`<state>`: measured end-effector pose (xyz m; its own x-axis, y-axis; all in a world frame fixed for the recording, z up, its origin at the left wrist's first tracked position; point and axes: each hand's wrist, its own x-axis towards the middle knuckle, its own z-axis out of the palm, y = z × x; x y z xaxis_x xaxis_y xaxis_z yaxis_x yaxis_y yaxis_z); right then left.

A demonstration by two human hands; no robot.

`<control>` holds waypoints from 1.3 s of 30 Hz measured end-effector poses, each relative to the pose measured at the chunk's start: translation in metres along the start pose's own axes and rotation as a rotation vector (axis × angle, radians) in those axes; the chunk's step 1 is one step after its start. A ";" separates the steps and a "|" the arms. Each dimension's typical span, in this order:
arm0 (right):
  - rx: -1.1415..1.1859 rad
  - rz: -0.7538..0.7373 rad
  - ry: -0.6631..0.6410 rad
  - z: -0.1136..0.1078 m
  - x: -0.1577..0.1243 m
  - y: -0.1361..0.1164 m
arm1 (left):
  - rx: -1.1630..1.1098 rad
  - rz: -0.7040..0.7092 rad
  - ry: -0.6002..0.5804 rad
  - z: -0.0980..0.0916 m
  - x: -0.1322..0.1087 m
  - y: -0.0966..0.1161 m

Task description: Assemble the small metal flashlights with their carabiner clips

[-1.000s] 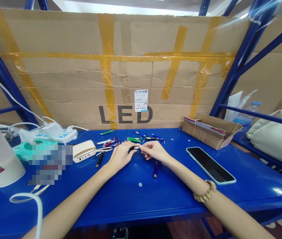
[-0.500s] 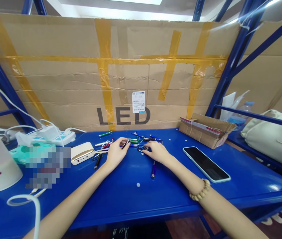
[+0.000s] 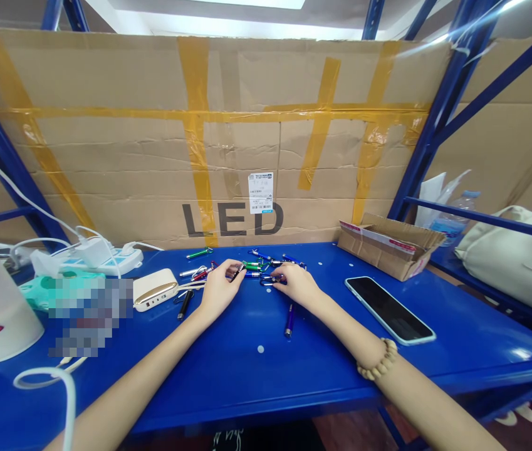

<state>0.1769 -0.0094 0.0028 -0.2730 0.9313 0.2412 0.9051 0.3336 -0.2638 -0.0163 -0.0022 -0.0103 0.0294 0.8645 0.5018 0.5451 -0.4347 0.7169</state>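
Observation:
My left hand (image 3: 221, 283) is closed in a pinch on a small black keychain flashlight (image 3: 237, 272) with a silver end. To its right, the thumb and fingers of my right hand (image 3: 296, 282) pinch a dark carabiner clip (image 3: 268, 282); most of what hangs from it is hidden by the fingers. Between and behind the hands lies a loose pile of similar flashlights, among them a green one (image 3: 252, 266) and a blue one (image 3: 292, 259). A blue-purple flashlight (image 3: 289, 321) lies below my right wrist. A black flashlight (image 3: 184, 305) rests left of my left hand.
A white power bank (image 3: 155, 289) with a cable lies at left, near a power strip (image 3: 125, 260) and a white cup (image 3: 0, 313). At right are a phone (image 3: 390, 310) and an open cardboard box (image 3: 388, 250). A large carton (image 3: 143, 163) stands behind the blue table (image 3: 228, 388).
The fingers of my right hand have drawn together around the carabiner clip, which has shifted slightly. My left hand stays almost in place with the black flashlight.

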 end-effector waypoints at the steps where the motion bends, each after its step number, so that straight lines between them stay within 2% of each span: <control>1: 0.014 -0.001 0.003 0.000 0.001 0.001 | -0.018 -0.019 0.005 0.000 0.001 -0.001; 8: 0.006 0.113 0.176 -0.016 0.005 0.012 | -0.326 -0.131 0.019 0.001 0.007 -0.007; 10: -0.024 0.155 0.138 -0.019 0.005 0.015 | -0.360 -0.168 0.012 0.001 0.007 -0.008; 14: -0.098 0.210 -0.079 -0.019 0.003 0.017 | -0.328 -0.183 0.030 0.002 0.007 -0.007; 16: -0.132 0.203 -0.132 -0.017 0.002 0.016 | -0.338 -0.171 0.021 0.002 0.006 -0.006; 20: -0.126 0.169 -0.096 -0.012 0.003 0.015 | -0.392 -0.174 -0.012 0.001 0.006 -0.003; 28: -0.032 0.232 -0.103 -0.010 0.007 0.012 | -0.460 -0.171 -0.059 0.001 0.004 0.001; 35: -0.026 0.249 -0.082 -0.014 0.007 0.016 | -0.589 -0.351 -0.087 0.000 0.001 0.013; 39: 0.035 0.299 -0.121 -0.013 0.009 0.022 | -0.634 -0.418 -0.069 0.000 0.001 0.016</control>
<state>0.1985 0.0040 0.0116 -0.0356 0.9987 0.0361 0.9397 0.0457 -0.3388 -0.0080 -0.0088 0.0017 -0.0096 0.9938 0.1106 -0.0627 -0.1110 0.9918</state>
